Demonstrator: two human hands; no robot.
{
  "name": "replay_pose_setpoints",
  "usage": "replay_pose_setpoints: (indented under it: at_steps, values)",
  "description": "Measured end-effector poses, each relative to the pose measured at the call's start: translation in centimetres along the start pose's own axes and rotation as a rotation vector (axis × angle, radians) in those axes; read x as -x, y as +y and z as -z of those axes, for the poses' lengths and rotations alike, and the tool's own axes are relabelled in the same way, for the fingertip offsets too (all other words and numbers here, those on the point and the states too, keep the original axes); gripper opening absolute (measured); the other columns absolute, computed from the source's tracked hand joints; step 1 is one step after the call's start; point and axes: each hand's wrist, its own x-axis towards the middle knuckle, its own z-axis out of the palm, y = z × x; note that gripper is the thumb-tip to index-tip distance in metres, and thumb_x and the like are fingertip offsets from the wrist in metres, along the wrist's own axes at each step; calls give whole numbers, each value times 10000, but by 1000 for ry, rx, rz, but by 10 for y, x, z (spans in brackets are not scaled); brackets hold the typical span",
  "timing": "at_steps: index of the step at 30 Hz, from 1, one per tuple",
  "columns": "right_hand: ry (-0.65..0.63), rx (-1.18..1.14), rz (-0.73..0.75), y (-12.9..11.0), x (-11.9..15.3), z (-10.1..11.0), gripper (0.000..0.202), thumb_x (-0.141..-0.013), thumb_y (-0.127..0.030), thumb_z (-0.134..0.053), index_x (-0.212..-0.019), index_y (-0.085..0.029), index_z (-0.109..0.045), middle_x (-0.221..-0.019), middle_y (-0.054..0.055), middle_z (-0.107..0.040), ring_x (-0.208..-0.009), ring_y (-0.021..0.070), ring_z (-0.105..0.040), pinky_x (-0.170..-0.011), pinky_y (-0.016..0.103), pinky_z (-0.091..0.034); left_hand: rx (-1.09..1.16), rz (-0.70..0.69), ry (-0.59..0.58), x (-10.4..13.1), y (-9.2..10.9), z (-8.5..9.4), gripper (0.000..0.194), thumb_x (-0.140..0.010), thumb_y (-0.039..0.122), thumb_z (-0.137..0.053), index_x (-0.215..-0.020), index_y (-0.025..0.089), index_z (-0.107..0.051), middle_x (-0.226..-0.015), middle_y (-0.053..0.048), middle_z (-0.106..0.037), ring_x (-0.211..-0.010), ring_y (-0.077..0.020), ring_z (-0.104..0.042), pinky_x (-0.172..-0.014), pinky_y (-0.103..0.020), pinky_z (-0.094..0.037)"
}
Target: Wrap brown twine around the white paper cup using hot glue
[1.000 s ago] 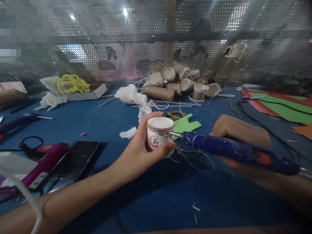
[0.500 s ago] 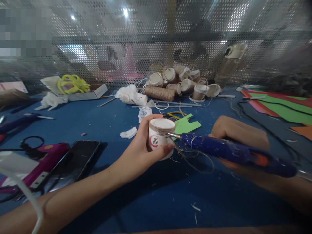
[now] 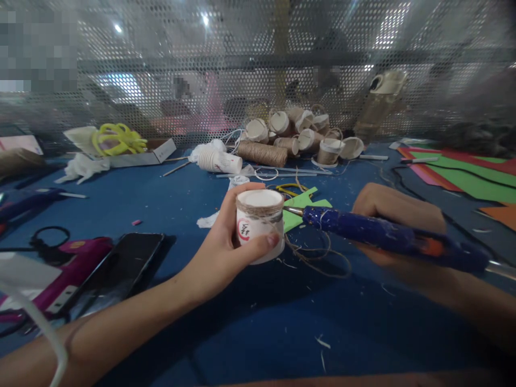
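Observation:
My left hand (image 3: 229,231) is wrapped round a white paper cup (image 3: 258,239) with a red and black print, held upright above the table. Twine (image 3: 260,210) circles the cup just below its rim, and a loose length of twine (image 3: 322,260) trails off to its right. In my right hand (image 3: 395,215) is a blue hot glue gun (image 3: 374,231), which hides some of the fingers. The gun's metal nozzle points left, close to the cup's right side at the twine; whether it touches I cannot tell.
Twine-wrapped cups (image 3: 308,141), a twine roll (image 3: 262,153) and stacked paper cups (image 3: 220,161) lie at the back. Coloured sheets (image 3: 471,172) are at right. A phone (image 3: 124,263), a magenta device (image 3: 84,269) and another glue gun (image 3: 32,203) lie at left.
The cup has shifted slightly left and turned, so its print sits further left. The nozzle has moved from the cup's front to its right edge.

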Motion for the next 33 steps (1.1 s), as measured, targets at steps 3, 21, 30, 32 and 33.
replay_pose_setpoints:
  at_steps: [3,21,30,32,33]
  values:
    - [-22,9,-3,-1,-1,0,255,-792,-105,-641,-638,-225,-477,-625,-16,-490,-545,129,-435,-513,303,-312,8,9,-13,0,0,-1,542,-865,307,-791,-1300,362,-473,-1060,56,-643,-913,-110,-615,-845,-193,-519]
    - [-17,24,-11,-5,0,3,268,-788,-103,-652,-644,-229,-465,-621,-22,-488,-542,129,-448,-514,297,-323,-36,41,4,-2,0,-2,604,-849,333,-789,-1341,338,-439,-1156,0,-660,-1006,-192,-645,-871,-273,-543]
    - [-117,4,21,-7,-2,6,236,-831,-103,-620,-664,-223,-503,-638,-17,-479,-546,123,-425,-505,285,-333,-141,33,-2,0,1,-3,538,-900,323,-739,-1337,347,-425,-1160,28,-646,-1003,-152,-644,-898,-230,-524]
    - [-192,-33,36,-8,-1,9,196,-865,-143,-589,-703,-225,-515,-676,-3,-494,-570,132,-448,-514,286,-361,-136,50,-28,0,0,-4,550,-903,317,-735,-1343,331,-405,-1189,12,-651,-1019,-161,-651,-900,-242,-533]
    - [-199,-44,38,-8,-1,11,185,-872,-155,-581,-716,-228,-514,-686,0,-496,-581,138,-456,-519,290,-369,-131,55,-37,-1,0,-5,553,-902,315,-735,-1342,322,-398,-1192,5,-656,-1021,-164,-655,-899,-246,-537]
